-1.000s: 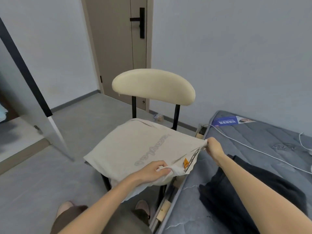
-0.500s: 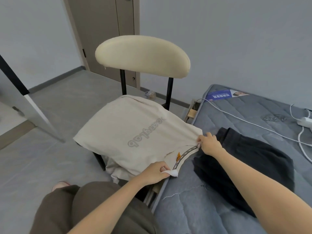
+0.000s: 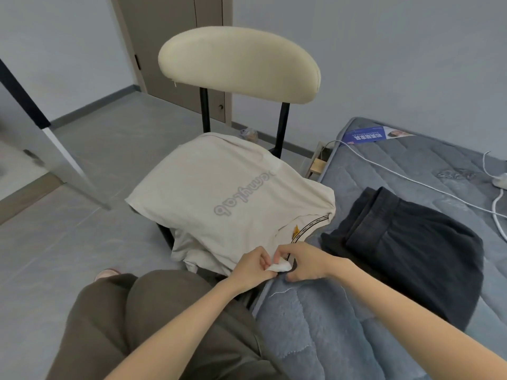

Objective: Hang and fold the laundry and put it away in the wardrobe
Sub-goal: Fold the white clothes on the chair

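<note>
We take the chair [image 3: 238,61] as our reference. In front of it, a little to the left, we see the person's knees in brown trousers [image 3: 137,311]; the person seems to sit close so that both arms reach the seat.

On the seat lies the beige T-shirt [image 3: 219,193], spread flat with its printed word upward and its edges hanging over the left and front of the seat. We think the seat serves as a small table for folding.

At the front right corner of the chair, the left hand [image 3: 251,266] pinches a small white label [image 3: 279,267] at the neck of the shirt. Just beside it, the right hand [image 3: 308,263] has curled fingers and pinches the neck edge with the striped tape. Both hands hold the same short piece of neckline, we judge in order to straighten it before a fold. The shirt is not yet folded.

Right of the chair is the grey mattress [image 3: 315,325]; whether it touches the seat, we cannot tell. On it lies a dark garment [image 3: 406,242], roughly folded, probably put aside there. Farther right of the chair, a white cable [image 3: 411,182] runs across the mattress.
</note>
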The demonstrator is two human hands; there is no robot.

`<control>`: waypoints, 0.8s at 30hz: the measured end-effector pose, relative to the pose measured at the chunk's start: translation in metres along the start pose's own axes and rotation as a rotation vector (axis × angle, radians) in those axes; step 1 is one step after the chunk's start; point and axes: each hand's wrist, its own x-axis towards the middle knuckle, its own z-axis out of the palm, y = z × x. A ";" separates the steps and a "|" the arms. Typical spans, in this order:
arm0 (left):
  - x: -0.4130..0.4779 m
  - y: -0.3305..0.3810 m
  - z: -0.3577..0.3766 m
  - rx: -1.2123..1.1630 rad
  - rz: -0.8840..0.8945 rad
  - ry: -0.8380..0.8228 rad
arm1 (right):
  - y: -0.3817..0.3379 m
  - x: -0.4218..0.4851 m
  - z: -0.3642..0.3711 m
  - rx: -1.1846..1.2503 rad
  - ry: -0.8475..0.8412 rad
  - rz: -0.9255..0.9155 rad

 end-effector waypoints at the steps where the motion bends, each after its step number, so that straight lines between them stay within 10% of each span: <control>1: -0.001 0.000 -0.001 -0.011 0.003 0.010 | -0.002 0.000 0.001 -0.015 0.011 -0.012; 15: -0.021 -0.036 -0.042 0.599 0.090 0.335 | -0.006 -0.011 0.002 0.068 0.118 0.037; 24: -0.032 -0.048 -0.067 0.512 0.032 0.460 | -0.019 -0.012 0.008 -0.042 0.269 0.156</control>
